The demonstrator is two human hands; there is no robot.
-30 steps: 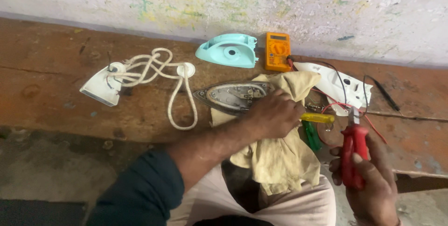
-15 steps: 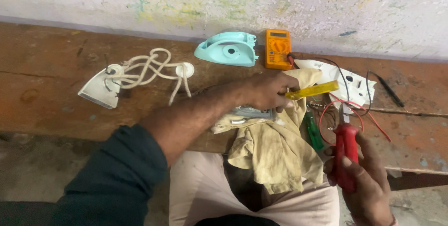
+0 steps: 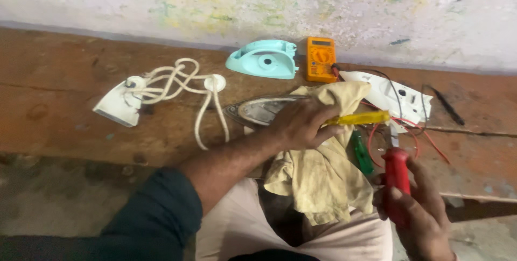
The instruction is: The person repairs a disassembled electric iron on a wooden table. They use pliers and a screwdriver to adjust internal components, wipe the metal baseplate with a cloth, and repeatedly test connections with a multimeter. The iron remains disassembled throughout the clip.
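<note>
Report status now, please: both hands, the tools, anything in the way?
Left hand grips yellow-handled screwdriver. Right hand grips red-handled tool. Yellow cloth draped over iron soleplate, red wires close by.

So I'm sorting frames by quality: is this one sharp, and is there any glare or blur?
Head view: soft, even light, no glare; the orange multimeter and white coiled cord look fairly sharp; the right hand on the red-handled tool is slightly blurred; the lower left corner falls dim.

Yellow-handled screwdriver [image 3: 356,118] (level) beside upright red-handled tool [image 3: 397,176].
</note>
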